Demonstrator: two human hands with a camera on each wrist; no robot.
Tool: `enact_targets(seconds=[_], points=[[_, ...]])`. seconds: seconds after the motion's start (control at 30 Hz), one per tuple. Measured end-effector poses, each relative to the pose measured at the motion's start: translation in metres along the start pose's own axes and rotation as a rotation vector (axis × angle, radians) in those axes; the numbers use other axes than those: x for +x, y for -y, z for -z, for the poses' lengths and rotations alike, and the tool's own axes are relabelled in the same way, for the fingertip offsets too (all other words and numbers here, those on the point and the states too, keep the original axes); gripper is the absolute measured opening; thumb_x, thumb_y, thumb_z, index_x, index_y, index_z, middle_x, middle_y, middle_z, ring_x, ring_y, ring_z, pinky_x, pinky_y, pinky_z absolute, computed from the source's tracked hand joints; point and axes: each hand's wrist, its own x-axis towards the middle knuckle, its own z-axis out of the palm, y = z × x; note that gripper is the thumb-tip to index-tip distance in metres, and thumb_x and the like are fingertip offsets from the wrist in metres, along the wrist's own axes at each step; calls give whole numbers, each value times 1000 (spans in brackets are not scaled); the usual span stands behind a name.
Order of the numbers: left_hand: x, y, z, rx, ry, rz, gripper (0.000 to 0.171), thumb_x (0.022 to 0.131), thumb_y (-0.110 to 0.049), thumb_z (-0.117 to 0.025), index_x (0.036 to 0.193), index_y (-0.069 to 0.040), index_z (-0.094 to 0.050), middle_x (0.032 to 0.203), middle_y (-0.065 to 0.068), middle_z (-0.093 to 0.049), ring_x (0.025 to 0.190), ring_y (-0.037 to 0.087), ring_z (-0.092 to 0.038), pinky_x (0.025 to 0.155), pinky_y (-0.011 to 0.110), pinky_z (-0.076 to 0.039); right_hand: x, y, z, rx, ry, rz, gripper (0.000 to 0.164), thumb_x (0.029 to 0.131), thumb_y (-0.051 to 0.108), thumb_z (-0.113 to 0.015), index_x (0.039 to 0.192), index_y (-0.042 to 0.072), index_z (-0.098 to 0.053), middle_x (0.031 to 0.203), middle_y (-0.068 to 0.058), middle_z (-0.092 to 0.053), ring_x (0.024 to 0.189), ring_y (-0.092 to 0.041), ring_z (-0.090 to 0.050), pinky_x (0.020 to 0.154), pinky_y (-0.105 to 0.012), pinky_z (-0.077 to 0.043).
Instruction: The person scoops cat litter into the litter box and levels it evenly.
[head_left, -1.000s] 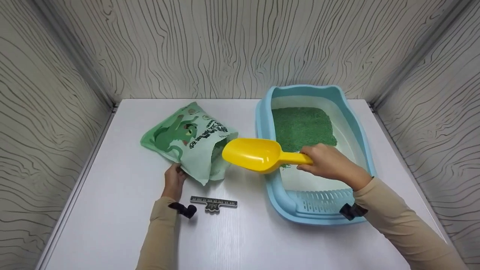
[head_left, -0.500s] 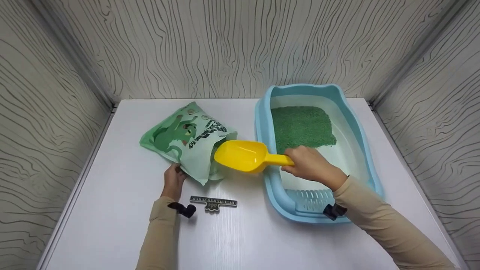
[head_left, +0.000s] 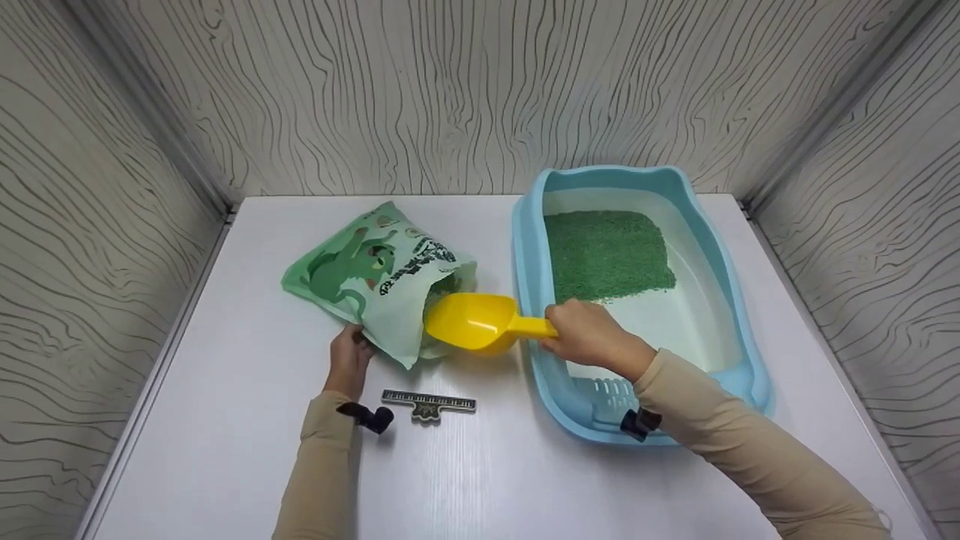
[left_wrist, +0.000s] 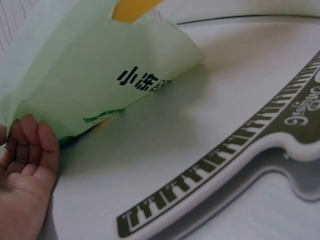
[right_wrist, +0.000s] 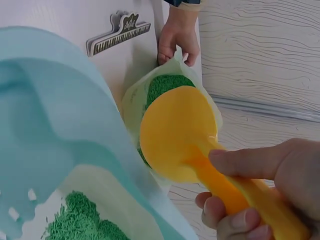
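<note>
A green cat litter bag (head_left: pixel 349 266) lies on its side at the left, its cut mouth facing right. My left hand (head_left: pixel 349 364) grips the bag's near edge; in the left wrist view its fingers (left_wrist: pixel 32 140) curl against the plastic. My right hand (head_left: pixel 592 337) holds a yellow scoop (head_left: pixel 472 322) by the handle. The scoop's tip is at the bag's mouth, overlapping the opening. Green litter pellets (right_wrist: pixel 167 85) show inside the bag in the right wrist view. Beneath my right hand stands a light blue litter box (head_left: pixel 531 247) with a layer of green litter (head_left: pixel 611 251) at its far end.
A metal clip (head_left: pixel 427 403) with a piano-key pattern lies on the white table (head_left: pixel 465 480), in front of the bag. Wood-patterned walls (head_left: pixel 480 97) enclose the table at the back and both sides. The box's side wall stands between the right forearm and the bag.
My right hand has moved left and slightly toward me, bringing the scoop from beside the bag to its mouth. The left hand and bag have stayed in place.
</note>
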Motion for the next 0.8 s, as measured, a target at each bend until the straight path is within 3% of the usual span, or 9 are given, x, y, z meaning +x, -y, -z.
enact_targets(seconds=[0.37, 0.8], points=[[-2, -1, 1, 35, -14, 0, 35, 100, -18, -34, 130, -4, -44, 120, 5, -53, 107, 10, -57, 100, 28, -46, 11, 8, -8, 26, 40, -17, 19, 83, 13, -67, 72, 2, -57, 60, -3, -44, 55, -17, -41, 51, -28, -35], [0, 0, 0, 21, -16, -6, 38, 99, -18, -33, 134, -2, -40, 124, 8, -49, 112, 14, -53, 99, 28, -47, 21, 15, -13, -10, 111, -93, 21, 86, 17, -65, 72, 3, -57, 63, -4, -43, 57, -20, -43, 52, -30, -36]])
